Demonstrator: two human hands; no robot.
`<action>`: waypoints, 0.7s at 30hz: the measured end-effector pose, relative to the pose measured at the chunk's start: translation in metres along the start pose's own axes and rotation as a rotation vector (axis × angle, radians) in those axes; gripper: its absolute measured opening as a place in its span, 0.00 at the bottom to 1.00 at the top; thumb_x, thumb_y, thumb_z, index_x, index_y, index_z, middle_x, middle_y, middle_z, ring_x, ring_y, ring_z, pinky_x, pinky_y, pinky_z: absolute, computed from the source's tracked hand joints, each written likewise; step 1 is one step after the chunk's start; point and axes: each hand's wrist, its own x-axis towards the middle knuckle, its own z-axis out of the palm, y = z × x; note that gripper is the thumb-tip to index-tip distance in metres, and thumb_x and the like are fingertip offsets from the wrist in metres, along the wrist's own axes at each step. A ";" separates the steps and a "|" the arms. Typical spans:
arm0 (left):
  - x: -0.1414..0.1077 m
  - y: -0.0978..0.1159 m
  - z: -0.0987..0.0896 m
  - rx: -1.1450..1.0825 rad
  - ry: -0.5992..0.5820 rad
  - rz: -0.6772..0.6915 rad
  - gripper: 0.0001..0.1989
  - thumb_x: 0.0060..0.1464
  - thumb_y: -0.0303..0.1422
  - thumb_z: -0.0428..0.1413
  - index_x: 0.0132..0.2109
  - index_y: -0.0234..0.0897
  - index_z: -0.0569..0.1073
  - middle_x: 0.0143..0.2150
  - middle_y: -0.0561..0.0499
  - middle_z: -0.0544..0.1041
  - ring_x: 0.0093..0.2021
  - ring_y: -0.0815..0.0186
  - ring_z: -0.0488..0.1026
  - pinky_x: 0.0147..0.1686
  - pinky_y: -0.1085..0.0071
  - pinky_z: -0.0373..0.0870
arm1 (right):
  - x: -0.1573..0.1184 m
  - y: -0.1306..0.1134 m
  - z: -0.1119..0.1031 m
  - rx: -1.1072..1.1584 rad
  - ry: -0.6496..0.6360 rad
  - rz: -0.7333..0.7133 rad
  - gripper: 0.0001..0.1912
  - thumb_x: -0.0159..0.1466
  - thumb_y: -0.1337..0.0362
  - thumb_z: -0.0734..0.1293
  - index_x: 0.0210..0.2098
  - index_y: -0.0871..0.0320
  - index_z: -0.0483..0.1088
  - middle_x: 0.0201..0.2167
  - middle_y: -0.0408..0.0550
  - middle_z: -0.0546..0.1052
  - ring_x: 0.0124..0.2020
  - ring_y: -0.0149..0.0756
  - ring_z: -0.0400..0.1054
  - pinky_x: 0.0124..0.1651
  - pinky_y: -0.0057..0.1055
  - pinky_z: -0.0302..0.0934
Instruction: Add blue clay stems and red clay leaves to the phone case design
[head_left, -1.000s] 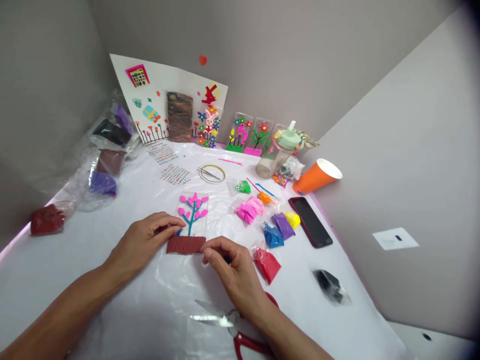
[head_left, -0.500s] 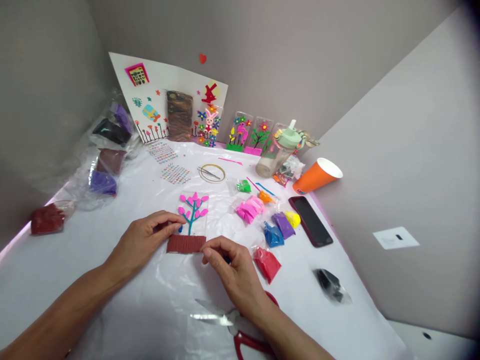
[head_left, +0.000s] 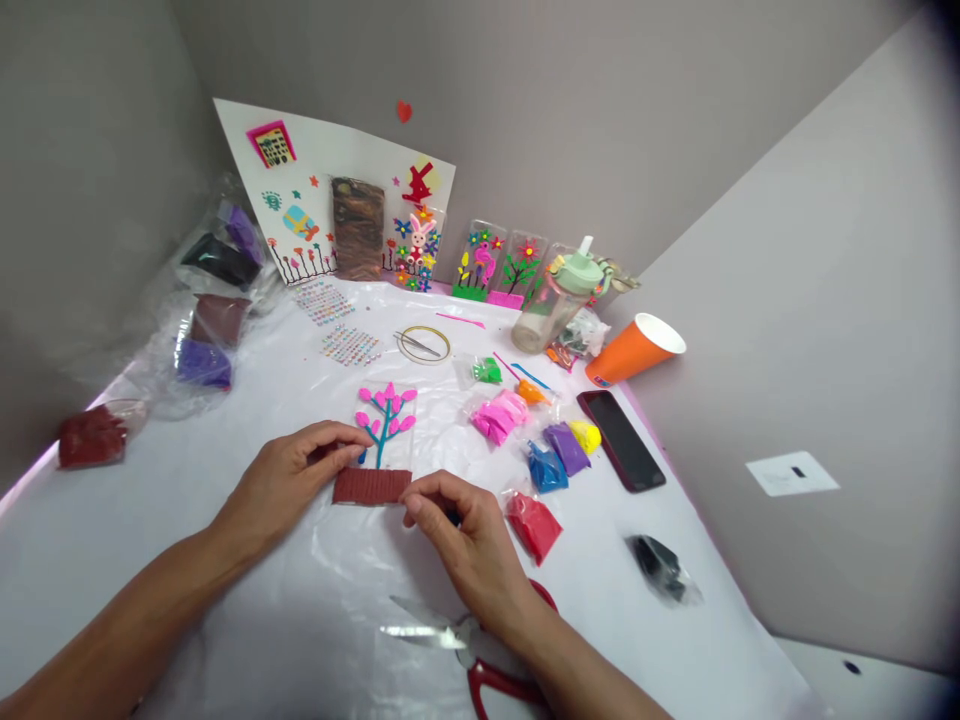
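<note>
A clear phone case [head_left: 406,448] lies flat on the table, decorated with a clay tree: teal trunk and branches [head_left: 385,432], pink leaves [head_left: 406,423], and a ridged brown clay band [head_left: 373,487] across its near end. My left hand [head_left: 289,475] is closed at the case's left edge, thumb and forefinger beside the trunk. A small blue clay bit [head_left: 362,457] shows by its fingertips. My right hand [head_left: 457,525] is closed too, thumb and forefinger together at the brown band's right corner. Scissors with red handles [head_left: 499,680] lie partly under my right forearm.
Bagged clay in pink [head_left: 500,416], blue [head_left: 547,467] and red [head_left: 534,526] lies to the right, near a phone [head_left: 622,441]. An orange cup [head_left: 634,350] and a bottle [head_left: 559,300] stand behind. Gem sheets [head_left: 351,345] and a bangle [head_left: 424,344] lie beyond the case.
The view has shifted very slightly. Both hands and the case keep the same places, with no other visible difference.
</note>
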 end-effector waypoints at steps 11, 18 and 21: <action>-0.004 0.009 0.001 -0.046 -0.021 -0.022 0.18 0.54 0.52 0.56 0.40 0.47 0.82 0.43 0.52 0.85 0.44 0.56 0.80 0.45 0.67 0.73 | 0.000 -0.003 0.000 0.009 0.008 0.021 0.09 0.66 0.60 0.67 0.31 0.57 0.74 0.29 0.43 0.74 0.32 0.33 0.64 0.37 0.29 0.58; -0.004 0.004 0.006 -0.058 0.018 -0.044 0.16 0.53 0.50 0.57 0.40 0.47 0.82 0.42 0.53 0.84 0.42 0.57 0.78 0.42 0.67 0.70 | 0.000 0.001 0.001 0.004 0.009 0.024 0.09 0.65 0.60 0.67 0.32 0.57 0.75 0.30 0.43 0.75 0.31 0.32 0.64 0.37 0.29 0.57; -0.003 0.004 0.008 -0.072 0.010 -0.043 0.15 0.52 0.49 0.58 0.39 0.47 0.81 0.41 0.53 0.83 0.42 0.58 0.77 0.43 0.67 0.69 | 0.000 0.001 0.001 0.009 0.008 0.023 0.09 0.65 0.60 0.67 0.33 0.58 0.75 0.30 0.43 0.75 0.31 0.32 0.63 0.37 0.29 0.57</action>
